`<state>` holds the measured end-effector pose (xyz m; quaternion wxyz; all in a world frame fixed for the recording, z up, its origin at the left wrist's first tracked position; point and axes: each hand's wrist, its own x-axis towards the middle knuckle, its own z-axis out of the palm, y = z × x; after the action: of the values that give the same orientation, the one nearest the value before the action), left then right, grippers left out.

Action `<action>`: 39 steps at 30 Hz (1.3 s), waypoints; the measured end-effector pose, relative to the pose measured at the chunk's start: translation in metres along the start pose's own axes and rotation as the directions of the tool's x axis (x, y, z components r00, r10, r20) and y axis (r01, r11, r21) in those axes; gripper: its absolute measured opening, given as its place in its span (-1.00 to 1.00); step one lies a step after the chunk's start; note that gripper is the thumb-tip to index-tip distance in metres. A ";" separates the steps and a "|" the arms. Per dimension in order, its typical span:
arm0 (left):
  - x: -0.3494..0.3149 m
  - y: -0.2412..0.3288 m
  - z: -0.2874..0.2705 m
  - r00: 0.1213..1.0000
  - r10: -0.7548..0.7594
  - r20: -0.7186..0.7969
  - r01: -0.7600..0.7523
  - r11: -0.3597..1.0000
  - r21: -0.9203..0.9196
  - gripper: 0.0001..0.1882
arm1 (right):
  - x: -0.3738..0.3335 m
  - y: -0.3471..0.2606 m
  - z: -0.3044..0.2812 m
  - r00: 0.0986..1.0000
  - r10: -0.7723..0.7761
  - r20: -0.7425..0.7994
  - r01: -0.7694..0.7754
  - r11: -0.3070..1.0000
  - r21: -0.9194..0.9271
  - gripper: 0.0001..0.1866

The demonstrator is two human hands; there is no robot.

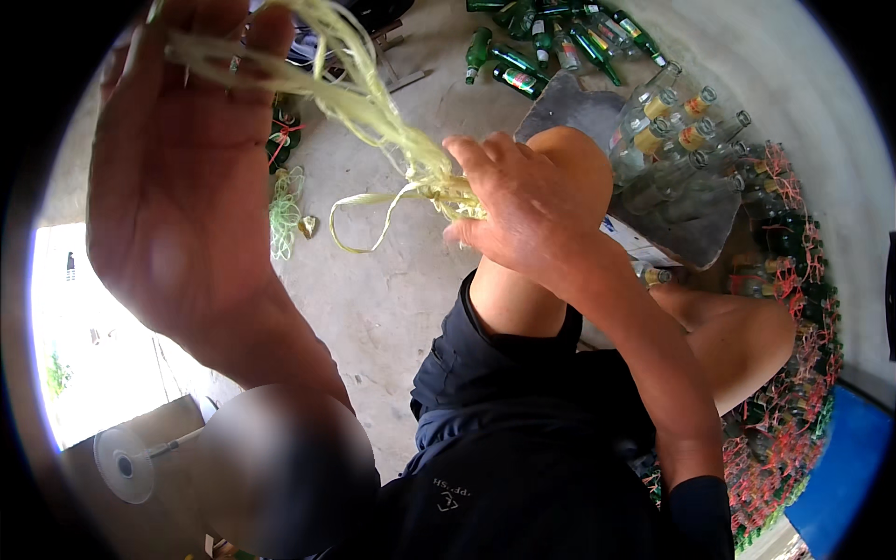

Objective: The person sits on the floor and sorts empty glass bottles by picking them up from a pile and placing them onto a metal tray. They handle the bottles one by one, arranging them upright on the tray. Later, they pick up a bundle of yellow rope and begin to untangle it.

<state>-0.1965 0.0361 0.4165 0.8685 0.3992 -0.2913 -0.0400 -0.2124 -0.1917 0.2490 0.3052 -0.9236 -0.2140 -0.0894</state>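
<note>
A bundle of pale yellow plastic twine point(373, 103) stretches between my two hands. My right hand point(523, 201) is closed round its lower, knotted end above my bent knee, and a loose loop hangs out to the left. At the upper left my left hand point(182, 159) is raised close to the camera, palm in view. Strands cross its fingers and run among them; the fingertips are partly cut off by the top edge.
Green bottles point(541, 42) lie on the concrete floor ahead. Clear bottles point(672, 131) lie on a grey board point(700, 233) at right. Netted bottles point(784, 373) are stacked along the right wall. Pale green twine point(285, 210) lies on the floor; a fan point(124, 465) stands lower left.
</note>
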 end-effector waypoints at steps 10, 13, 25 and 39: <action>0.025 -0.043 0.003 0.999 0.047 0.009 -0.047 0.999 0.024 -0.66 | 0.014 0.031 0.016 0.978 0.163 0.127 -0.194 0.508 0.840 -0.82; 0.027 -0.026 0.020 0.995 0.099 -0.009 -0.097 0.984 0.148 -0.67 | 0.023 0.013 -0.006 0.979 0.192 0.068 -0.112 0.229 0.967 -0.81; 0.002 -0.094 0.045 0.950 0.312 -0.034 -0.237 0.782 0.577 -0.71 | -0.050 0.056 -0.146 0.923 0.353 -0.155 0.218 -0.146 0.965 -0.81; -0.083 -0.187 0.028 0.997 -0.076 0.019 -0.004 0.189 0.982 -0.54 | -0.140 0.085 -0.187 0.913 0.329 -0.240 0.335 -0.276 0.901 -0.69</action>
<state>-0.2497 -0.0848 0.2574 0.4048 0.8658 -0.2678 0.1216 -0.3053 -0.4132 0.3128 0.9542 -0.2587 -0.1314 -0.0726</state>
